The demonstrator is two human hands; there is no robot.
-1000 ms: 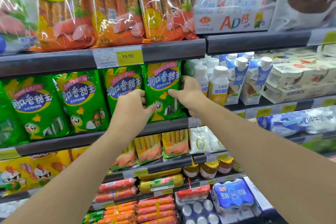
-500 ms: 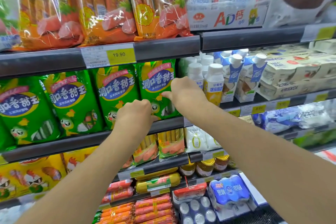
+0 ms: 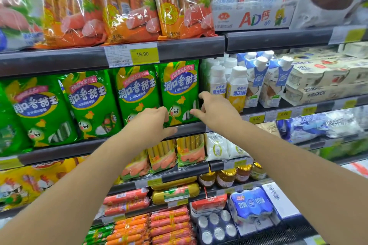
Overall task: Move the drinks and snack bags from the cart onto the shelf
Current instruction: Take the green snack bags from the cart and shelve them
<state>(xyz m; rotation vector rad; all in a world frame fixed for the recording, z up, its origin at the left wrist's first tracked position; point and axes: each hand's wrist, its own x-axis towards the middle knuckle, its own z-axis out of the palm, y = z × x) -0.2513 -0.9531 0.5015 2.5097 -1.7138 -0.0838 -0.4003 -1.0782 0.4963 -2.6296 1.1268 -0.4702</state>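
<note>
A green snack bag (image 3: 179, 89) stands upright at the right end of a row of like green bags (image 3: 87, 103) on the second shelf (image 3: 79, 148). My left hand (image 3: 151, 123) is at its lower left corner, fingers touching the bag front, thumb lying along the shelf's front rail. My right hand (image 3: 216, 111) is at its lower right edge, fingers spread and touching the bag's side and front. Neither hand grips it. White drink bottles (image 3: 237, 87) stand just right of the bag. The cart is out of view.
Orange sausage packs (image 3: 127, 6) and a bottle multipack (image 3: 251, 0) fill the top shelf. Milk cartons (image 3: 276, 83) and boxed packs (image 3: 326, 79) sit to the right. Lower shelves hold sausages, jars (image 3: 227, 177) and cans (image 3: 215, 226).
Both hands have slid down from the bag's middle to its bottom corners and loosened. The bag stays upright on the shelf.
</note>
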